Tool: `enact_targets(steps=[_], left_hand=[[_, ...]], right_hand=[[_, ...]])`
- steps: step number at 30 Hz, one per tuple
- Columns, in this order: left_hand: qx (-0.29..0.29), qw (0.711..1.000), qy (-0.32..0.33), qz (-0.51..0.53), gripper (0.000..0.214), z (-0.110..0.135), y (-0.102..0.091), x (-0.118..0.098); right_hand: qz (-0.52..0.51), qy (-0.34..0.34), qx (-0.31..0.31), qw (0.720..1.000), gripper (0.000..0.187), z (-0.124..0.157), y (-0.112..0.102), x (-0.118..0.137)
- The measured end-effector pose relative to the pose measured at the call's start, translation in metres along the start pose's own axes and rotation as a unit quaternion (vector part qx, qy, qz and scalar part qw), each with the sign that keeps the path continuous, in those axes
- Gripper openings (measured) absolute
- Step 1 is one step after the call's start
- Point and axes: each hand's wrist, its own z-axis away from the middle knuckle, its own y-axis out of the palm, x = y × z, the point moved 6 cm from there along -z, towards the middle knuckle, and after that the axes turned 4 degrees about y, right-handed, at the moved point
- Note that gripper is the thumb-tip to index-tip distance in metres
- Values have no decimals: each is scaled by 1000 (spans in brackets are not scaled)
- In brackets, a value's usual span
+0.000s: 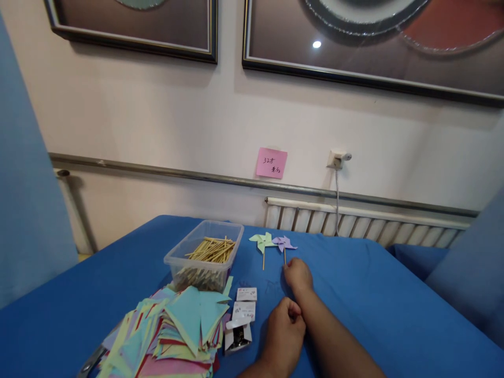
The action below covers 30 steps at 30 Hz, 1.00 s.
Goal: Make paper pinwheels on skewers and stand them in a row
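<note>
My right hand [298, 275] is closed on the lower end of the stick of a purple paper pinwheel [284, 243] at the far side of the table. Just left of it lies a light green pinwheel [263, 241] on its own stick, the two paper heads almost touching. Nearer to me, my left hand [285, 331] is curled shut beside my right forearm. Whether anything is between its fingers is hidden. To its left stands an open small white box [238, 336] with dark small pieces inside, and two more white boxes [244, 311] lie behind it.
A clear plastic tub [179, 258] holds many thin wooden sticks [214, 249]. In front of it is a pile of coloured cut paper [185, 325], with scissors [92, 362] partly under it. A blue cloth [366, 294] covers the table, which stands near a wall with a radiator [366, 218].
</note>
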Motion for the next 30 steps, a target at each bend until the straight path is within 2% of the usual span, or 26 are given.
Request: enact_targets(steps=[3,7,11,14,17,20,25,30], left_hand=[[-18,999,35,-36,16,0,-2,-4],[-15,998,41,-36,15,0,-1,-3],[-8,998,51,-45,15,-1,0,-3],[-3,995,72,-62,15,-1,-1,-6],[11,993,92,-70,14,1,-2,-9],[26,991,106,-71,14,7,-4,-16],[40,987,138,-71,9,27,-7,-32],[33,974,198,-100,12,54,-8,-35]], right_hand=[[-11,3,2,1000,20,1,1,0],[-49,7,7,999,21,-1,1,-3],[-125,16,28,992,25,-4,1,-11],[-206,39,54,976,24,3,1,-23],[-291,60,52,953,21,26,-2,-36],[-364,69,31,928,20,64,-7,-44],[-445,56,27,893,22,125,-9,-43],[-485,40,31,873,24,145,-10,-41]])
